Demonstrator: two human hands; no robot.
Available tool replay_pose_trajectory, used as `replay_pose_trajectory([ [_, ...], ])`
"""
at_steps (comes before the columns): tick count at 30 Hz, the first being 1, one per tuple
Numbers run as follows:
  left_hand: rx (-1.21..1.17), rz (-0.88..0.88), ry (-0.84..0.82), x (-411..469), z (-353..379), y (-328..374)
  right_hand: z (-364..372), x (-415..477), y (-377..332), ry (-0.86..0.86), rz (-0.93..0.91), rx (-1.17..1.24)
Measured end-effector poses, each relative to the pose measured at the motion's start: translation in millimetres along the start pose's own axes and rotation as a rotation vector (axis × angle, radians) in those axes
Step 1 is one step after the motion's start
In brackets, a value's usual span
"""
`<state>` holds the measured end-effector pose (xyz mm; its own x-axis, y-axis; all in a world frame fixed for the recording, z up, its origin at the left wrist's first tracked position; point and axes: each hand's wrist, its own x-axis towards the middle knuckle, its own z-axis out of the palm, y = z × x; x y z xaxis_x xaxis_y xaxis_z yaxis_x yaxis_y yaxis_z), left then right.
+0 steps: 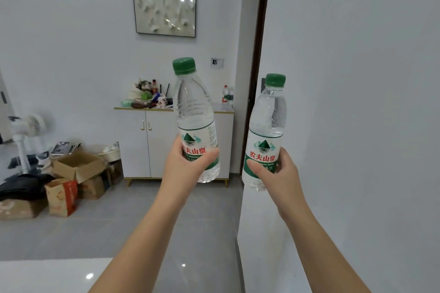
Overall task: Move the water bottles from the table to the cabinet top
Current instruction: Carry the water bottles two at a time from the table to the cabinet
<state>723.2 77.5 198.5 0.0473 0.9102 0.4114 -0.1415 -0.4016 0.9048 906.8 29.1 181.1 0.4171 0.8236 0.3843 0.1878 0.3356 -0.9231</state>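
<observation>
My left hand (pixel 184 165) grips a clear water bottle (pixel 194 112) with a green cap and green-white label, held upright at chest height. In my right hand (pixel 277 175) is a second, like bottle (pixel 267 119), tilted slightly right. Both are held out in front of me. Across the room stands a white cabinet (pixel 154 145) with a pale top. Two more small bottles (pixel 227 95) stand at the right end of that top. A white table corner (pixel 47 273) shows at the bottom left, under my left forearm.
Clutter (pixel 147 96) fills the left half of the cabinet top. Cardboard boxes (pixel 76 166) and a paper bag (pixel 62 197) sit on the floor left of the cabinet, with a white fan (pixel 26 135) behind. A white wall (pixel 357 102) stands close on my right. Grey floor (pixel 190 209) lies between.
</observation>
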Motion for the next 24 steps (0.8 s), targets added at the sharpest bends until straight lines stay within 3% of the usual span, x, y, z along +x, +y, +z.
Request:
replay_pose_trajectory([
  [15,0.036,0.024,-0.041,30.4,-19.9,-2.0,32.1,23.4,-6.9,0.024,-0.047,0.031],
  [24,0.079,0.043,0.000,86.8,-1.0,-16.6,49.8,87.1,8.1,0.007,-0.029,0.065],
])
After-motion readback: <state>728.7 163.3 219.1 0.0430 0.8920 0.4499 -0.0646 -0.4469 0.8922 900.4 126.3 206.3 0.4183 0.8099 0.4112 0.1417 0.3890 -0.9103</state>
